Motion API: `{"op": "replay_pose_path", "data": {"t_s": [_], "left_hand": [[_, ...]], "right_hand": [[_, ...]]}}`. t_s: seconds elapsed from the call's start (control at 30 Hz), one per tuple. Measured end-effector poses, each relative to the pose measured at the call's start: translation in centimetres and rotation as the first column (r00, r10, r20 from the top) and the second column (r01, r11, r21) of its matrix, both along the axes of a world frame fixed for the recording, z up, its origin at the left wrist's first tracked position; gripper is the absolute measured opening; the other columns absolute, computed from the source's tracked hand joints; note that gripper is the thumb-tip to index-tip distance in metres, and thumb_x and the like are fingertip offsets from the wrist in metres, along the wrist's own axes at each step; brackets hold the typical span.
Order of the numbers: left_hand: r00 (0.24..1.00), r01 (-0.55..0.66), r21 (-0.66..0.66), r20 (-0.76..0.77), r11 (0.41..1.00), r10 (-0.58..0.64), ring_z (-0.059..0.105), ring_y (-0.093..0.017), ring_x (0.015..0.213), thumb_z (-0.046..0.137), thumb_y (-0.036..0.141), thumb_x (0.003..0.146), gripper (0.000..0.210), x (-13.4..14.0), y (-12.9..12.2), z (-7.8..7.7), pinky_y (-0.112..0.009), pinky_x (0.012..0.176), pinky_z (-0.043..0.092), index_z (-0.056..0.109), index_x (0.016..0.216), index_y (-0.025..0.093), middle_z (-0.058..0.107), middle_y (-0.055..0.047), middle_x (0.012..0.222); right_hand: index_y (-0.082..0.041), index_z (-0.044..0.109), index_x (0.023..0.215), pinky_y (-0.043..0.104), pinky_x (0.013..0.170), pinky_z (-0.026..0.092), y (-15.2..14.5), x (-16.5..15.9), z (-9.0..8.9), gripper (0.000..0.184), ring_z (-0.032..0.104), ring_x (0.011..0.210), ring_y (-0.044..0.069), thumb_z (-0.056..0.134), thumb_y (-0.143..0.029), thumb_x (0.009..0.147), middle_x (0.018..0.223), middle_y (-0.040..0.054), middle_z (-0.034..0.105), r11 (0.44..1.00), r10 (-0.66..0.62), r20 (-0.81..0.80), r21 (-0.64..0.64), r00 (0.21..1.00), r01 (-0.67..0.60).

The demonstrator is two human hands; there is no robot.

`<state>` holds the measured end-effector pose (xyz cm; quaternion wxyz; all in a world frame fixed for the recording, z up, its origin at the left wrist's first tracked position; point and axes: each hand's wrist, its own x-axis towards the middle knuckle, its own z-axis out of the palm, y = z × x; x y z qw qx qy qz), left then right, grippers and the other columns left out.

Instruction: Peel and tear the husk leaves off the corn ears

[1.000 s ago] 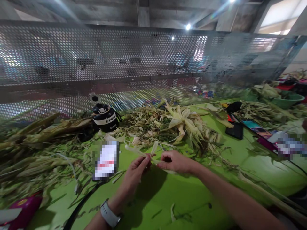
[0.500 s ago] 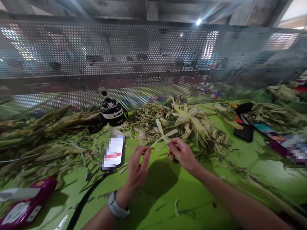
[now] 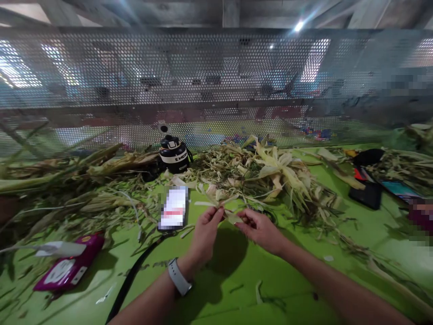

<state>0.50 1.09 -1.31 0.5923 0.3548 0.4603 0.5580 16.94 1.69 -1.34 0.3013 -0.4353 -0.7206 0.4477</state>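
Pale corn husk strips (image 3: 232, 216), partly crossed over one another, are stretched between my two hands above the green table. My left hand (image 3: 207, 230), with a grey watch band at the wrist, pinches them where they cross; loose ends stick out above its fingertips. On the other side my right hand (image 3: 259, 228) has thumb and fingers closed on the lower end of a strip. Just behind the hands lies a heap of dry husk scraps (image 3: 233, 167), with a large opened corn husk (image 3: 277, 162) on top.
A lit phone (image 3: 174, 207) lies left of my hands, with a dark strap (image 3: 130, 275) below it. A black bottle (image 3: 175, 155) stands behind. Farther left are a purple device (image 3: 72, 262) and husk piles (image 3: 98, 203). Right sits a dark phone (image 3: 367, 195). A perforated metal screen (image 3: 203, 67) closes the back.
My left hand has shifted onto the crossing of the strips, and my right hand has moved to a lower end. The strips' loose ends now point left. The view has turned slightly left.
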Motion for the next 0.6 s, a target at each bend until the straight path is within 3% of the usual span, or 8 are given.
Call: {"op": "replay_pose_path", "data": {"t_s": [0.13, 0.3, 0.47, 0.6], "left_hand": [[1.0, -0.005, -0.05, 0.03, 0.999, 0.006, 0.054, -0.011, 0.063, 0.072, 0.033, 0.065, 0.022, -0.24, 0.14, -0.05, -0.02, 0.061, 0.04, 0.068, 0.078, 0.015, 0.063, 0.001, 0.067], [0.997, -0.035, -0.07, 0.06, 0.997, 0.039, 0.056, -0.013, 0.074, 0.067, 0.028, 0.067, 0.018, -0.17, 0.14, 0.03, -0.022, 0.07, 0.041, 0.067, 0.081, 0.016, 0.066, 0.0, 0.076], [0.993, -0.04, -0.026, -0.109, 0.999, 0.036, 0.053, -0.015, 0.07, 0.06, 0.028, 0.071, 0.012, -0.4, -0.12, -0.29, -0.024, 0.066, 0.04, 0.062, 0.066, 0.018, 0.06, 0.001, 0.07], [0.972, 0.02, 0.05, -0.233, 0.999, -0.008, 0.053, -0.018, 0.075, 0.056, 0.026, 0.073, 0.014, -0.36, -0.55, 0.06, -0.025, 0.068, 0.04, 0.061, 0.061, 0.02, 0.062, -0.001, 0.074]], "right_hand": [[-0.016, 0.059, 0.097, 0.028, 0.064, 0.042, -0.13, 0.3, 0.43, 0.025, 0.053, 0.072, 0.017, 0.049, -0.037, 0.088, 0.081, 0.0046, 0.059, 0.963, -0.039, 0.248, 0.269, 0.968, -0.031], [-0.019, 0.06, 0.089, 0.029, 0.07, 0.044, -0.23, 0.35, 0.11, 0.025, 0.056, 0.079, 0.018, 0.041, -0.035, 0.094, 0.084, 0.0055, 0.06, 0.894, -0.087, 0.339, 0.441, 0.937, -0.077], [-0.018, 0.06, 0.084, 0.029, 0.067, 0.045, -0.44, 0.26, 0.46, 0.028, 0.056, 0.076, 0.018, 0.038, -0.032, 0.095, 0.083, 0.0068, 0.059, 0.735, -0.191, 0.371, 0.667, 0.909, -0.118], [-0.019, 0.06, 0.083, 0.034, 0.08, 0.044, -0.67, 0.22, 0.93, 0.023, 0.056, 0.089, 0.021, 0.042, -0.028, 0.094, 0.091, 0.0092, 0.062, 0.607, -0.291, 0.322, 0.79, 0.901, -0.086]]}}
